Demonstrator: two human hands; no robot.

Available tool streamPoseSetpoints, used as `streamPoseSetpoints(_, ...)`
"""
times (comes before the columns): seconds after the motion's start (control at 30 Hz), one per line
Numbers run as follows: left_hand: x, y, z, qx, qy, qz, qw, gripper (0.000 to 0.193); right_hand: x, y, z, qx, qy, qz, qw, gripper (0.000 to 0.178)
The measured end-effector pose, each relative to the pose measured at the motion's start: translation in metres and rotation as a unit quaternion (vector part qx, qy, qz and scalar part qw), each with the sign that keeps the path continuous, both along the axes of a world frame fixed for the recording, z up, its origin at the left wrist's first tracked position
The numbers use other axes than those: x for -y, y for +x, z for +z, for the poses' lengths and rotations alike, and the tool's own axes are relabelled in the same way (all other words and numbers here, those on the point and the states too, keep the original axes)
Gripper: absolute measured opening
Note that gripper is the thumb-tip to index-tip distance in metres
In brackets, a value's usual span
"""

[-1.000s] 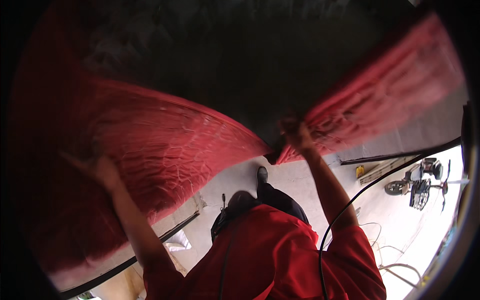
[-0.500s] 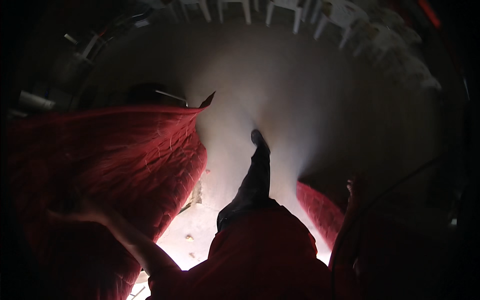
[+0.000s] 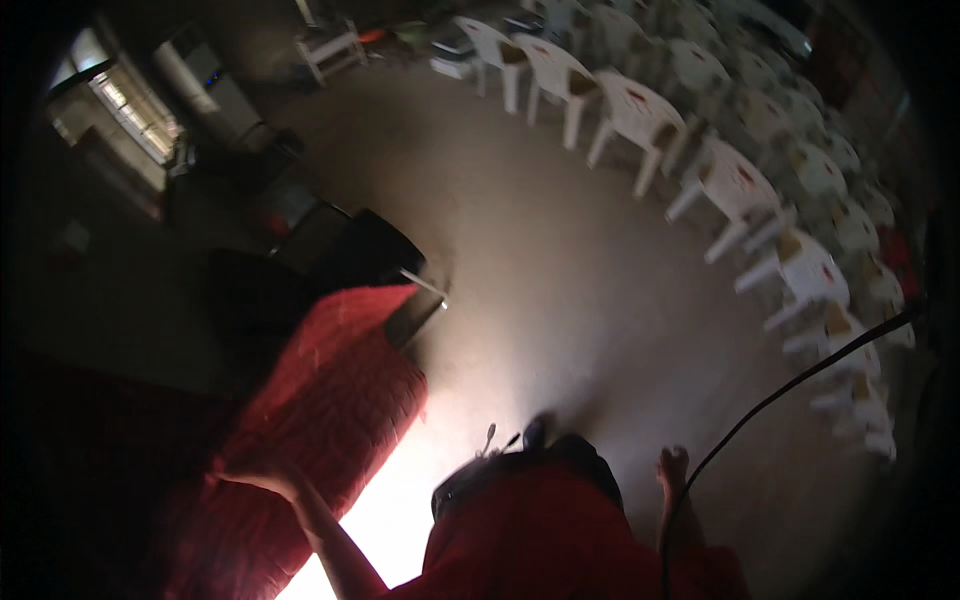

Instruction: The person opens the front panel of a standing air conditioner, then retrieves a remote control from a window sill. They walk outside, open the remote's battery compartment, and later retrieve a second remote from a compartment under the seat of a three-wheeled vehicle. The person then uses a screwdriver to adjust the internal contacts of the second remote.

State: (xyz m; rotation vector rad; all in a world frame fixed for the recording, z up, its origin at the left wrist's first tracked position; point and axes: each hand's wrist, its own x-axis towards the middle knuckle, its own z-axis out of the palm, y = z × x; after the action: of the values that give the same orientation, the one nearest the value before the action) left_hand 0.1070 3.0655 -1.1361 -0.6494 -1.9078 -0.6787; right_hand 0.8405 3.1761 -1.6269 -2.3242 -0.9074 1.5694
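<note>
A large red quilted curtain (image 3: pixel 350 400) hangs on my left, its edge catching bright light from behind me. My left hand (image 3: pixel 252 470) reaches out against this cloth; its fingers are blurred and dim, so I cannot see whether they grip it. My right hand (image 3: pixel 674 465) hangs over the floor at my side, fingers curled in, with nothing visible in it. A black cable (image 3: pixel 790 388) runs past that hand toward the right rim.
Rows of white plastic chairs (image 3: pixel 640 115) curve from the far side round to the right. A dark chair-like object (image 3: pixel 365 250) with a pale metal bar stands just beyond the curtain. Far left are a tall white cabinet-like unit (image 3: pixel 215 90) and a window (image 3: pixel 130 110).
My view has turned and the room looks brighter, with more chairs showing. The curtain's far corner has dropped lower in view. My left hand stays at the cloth; my right hand is lower.
</note>
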Motion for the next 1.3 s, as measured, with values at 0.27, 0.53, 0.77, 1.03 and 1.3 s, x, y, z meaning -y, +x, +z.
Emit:
streamPoseSetpoints(0.27, -0.225, 0.147, -0.355, 0.211, 0.033, 0.438, 0.873, 0.056, -0.45, 0.081, -0.229, -0.164, -0.307, 0.074, 0.934, 0.035)
streamPoseSetpoints(0.53, -0.416, 0.201, -0.608, 0.763, -0.024, 0.401, 0.506, 0.042, -0.807, -0.093, -0.426, -0.067, -0.214, 0.116, 0.968, 0.042)
streamPoseSetpoints(0.77, -0.441, 0.119, -0.704, 0.861, -0.018, 0.266, 0.433, 0.031, -0.939, -0.345, -0.493, -0.158, -0.271, 0.065, 0.947, 0.047)
streamPoseSetpoints(1.03, -0.355, -0.027, -0.706, 0.818, 0.191, 0.214, 0.499, 0.032, -0.899, -0.588, -0.467, -0.194, -0.18, 0.319, 0.91, 0.015)
streamPoseSetpoints(1.3, -0.217, -0.137, -0.626, 0.893, 0.036, 0.32, 0.315, 0.042, -0.727, -0.633, -0.375, -0.341, -0.396, 0.05, 0.851, 0.013)
